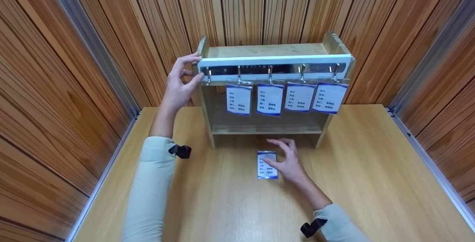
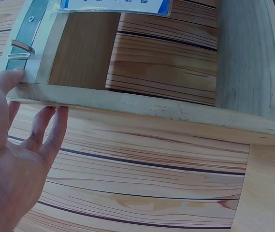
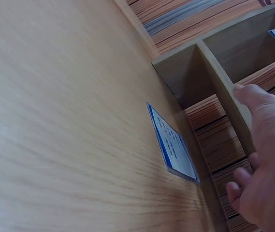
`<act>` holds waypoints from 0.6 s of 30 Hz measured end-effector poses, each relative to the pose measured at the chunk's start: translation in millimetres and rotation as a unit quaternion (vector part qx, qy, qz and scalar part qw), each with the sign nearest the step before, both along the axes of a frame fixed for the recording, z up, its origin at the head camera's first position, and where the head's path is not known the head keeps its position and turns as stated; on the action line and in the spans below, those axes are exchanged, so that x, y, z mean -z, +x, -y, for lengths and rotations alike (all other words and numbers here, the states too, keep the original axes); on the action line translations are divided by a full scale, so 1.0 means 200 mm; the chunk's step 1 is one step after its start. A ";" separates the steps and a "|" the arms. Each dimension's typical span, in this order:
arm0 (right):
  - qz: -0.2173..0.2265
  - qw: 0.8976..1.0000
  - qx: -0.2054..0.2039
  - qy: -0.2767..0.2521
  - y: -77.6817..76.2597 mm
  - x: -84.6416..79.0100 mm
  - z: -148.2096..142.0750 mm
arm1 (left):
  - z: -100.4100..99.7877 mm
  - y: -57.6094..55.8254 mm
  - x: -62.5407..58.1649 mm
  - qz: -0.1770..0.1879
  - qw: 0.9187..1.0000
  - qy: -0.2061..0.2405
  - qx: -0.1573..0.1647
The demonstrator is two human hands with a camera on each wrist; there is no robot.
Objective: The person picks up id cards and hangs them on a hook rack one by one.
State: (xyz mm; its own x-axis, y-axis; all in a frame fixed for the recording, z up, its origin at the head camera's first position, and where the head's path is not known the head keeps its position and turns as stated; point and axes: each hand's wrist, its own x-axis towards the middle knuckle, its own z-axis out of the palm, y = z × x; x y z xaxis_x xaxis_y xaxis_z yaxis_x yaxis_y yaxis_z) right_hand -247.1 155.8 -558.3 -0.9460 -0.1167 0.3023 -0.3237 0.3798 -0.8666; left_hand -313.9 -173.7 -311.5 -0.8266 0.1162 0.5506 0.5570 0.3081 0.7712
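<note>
My left hand (image 1: 178,84) grips the left end of a white hook rail (image 1: 274,59) along the top front of a wooden shelf (image 1: 263,51). In the left wrist view its thumb lies on the rail's front, beside a metal hook (image 2: 22,50), while the fingers touch the side board (image 2: 142,102). A name badge (image 1: 267,173) in a clear sleeve lies flat on the table in front of the shelf. Just over that badge hovers my right hand (image 1: 291,164), fingers spread and nothing held. The right wrist view shows the badge (image 3: 172,145) apart from the hand.
Several similar badges (image 1: 269,99) hang in a row from the rail's hooks; the leftmost hook (image 1: 208,75) is bare. Wood-grain walls (image 1: 156,19) with metal corner strips stand behind and at both sides of the wooden table (image 1: 219,205).
</note>
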 end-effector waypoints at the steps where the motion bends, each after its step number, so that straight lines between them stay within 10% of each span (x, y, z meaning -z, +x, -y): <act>1: 0.008 1.000 -0.005 0.000 0.00 0.01 0.00 | 0.00 0.00 0.00 -0.001 1.000 0.001 0.001; 18: 0.049 0.992 0.029 0.116 0.05 0.07 0.07 | 0.00 0.01 0.00 0.000 1.000 0.003 0.006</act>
